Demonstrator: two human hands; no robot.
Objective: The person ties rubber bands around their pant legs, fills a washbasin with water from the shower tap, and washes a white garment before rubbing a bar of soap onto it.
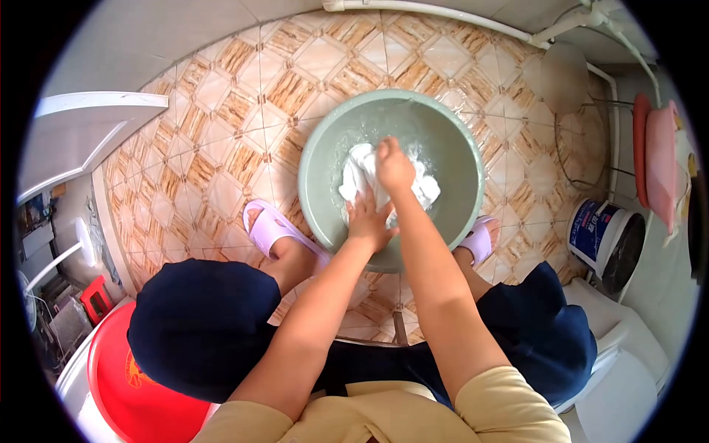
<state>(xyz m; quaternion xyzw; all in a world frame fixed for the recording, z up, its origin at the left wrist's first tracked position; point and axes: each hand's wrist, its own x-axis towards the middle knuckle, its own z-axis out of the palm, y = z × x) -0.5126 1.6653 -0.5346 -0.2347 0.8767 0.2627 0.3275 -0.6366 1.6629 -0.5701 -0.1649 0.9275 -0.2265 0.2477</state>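
A wet white cloth [358, 171] lies bunched in the bottom of a grey-green basin [316, 177], with suds or water around it. My left hand [369, 221] rests on the cloth's near side, fingers spread and the thumb out toward the right. Just beyond it, my right hand [395, 168] is closed over the middle of the cloth, its fingers curled and partly hidden from above. The basin stands on the floor between my feet, which are in light purple slippers [270, 227].
Patterned tiles [221, 159] surround the basin. At the right are a paint bucket [591, 230] and pink basins [661, 162] hung by the wall. A red basin [140, 376] sits near left, a white door [96, 133] farther up. White pipes [443, 16] run along the far wall.
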